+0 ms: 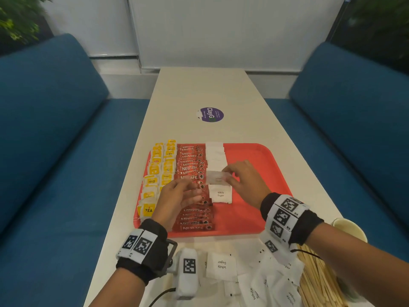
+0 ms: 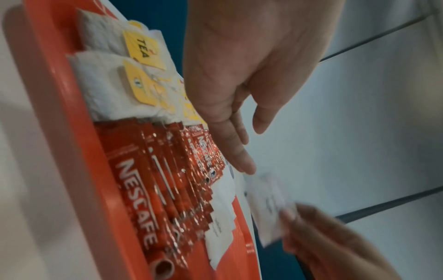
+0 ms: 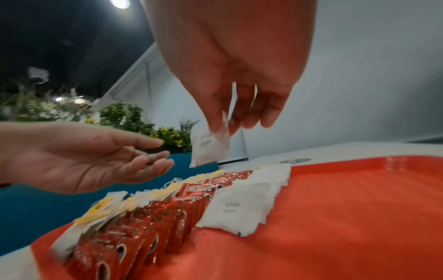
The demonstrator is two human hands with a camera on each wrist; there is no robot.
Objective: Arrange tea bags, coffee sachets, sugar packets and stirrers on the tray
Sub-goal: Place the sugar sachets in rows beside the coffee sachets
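Note:
A red tray point(image 1: 254, 173) holds a left column of yellow-tagged tea bags point(image 1: 158, 171), a middle column of red coffee sachets point(image 1: 192, 167) and a row of white sugar packets point(image 1: 215, 156). My right hand point(image 1: 228, 173) pinches one sugar packet point(image 1: 218, 177) by its edge, and the packet hangs above the sugar row point(image 3: 210, 147). My left hand point(image 1: 194, 191) hovers with straight fingers over the coffee sachets point(image 2: 148, 189), holding nothing, its fingertips close to the held packet point(image 2: 266, 206). Wooden stirrers point(image 1: 316, 278) lie on the table at the near right.
Several loose sugar packets point(image 1: 221, 265) lie on the white table in front of the tray. A paper cup point(image 1: 347, 227) stands at the right edge. A purple sticker point(image 1: 210, 114) sits beyond the tray. Blue benches flank the table. The tray's right half is bare.

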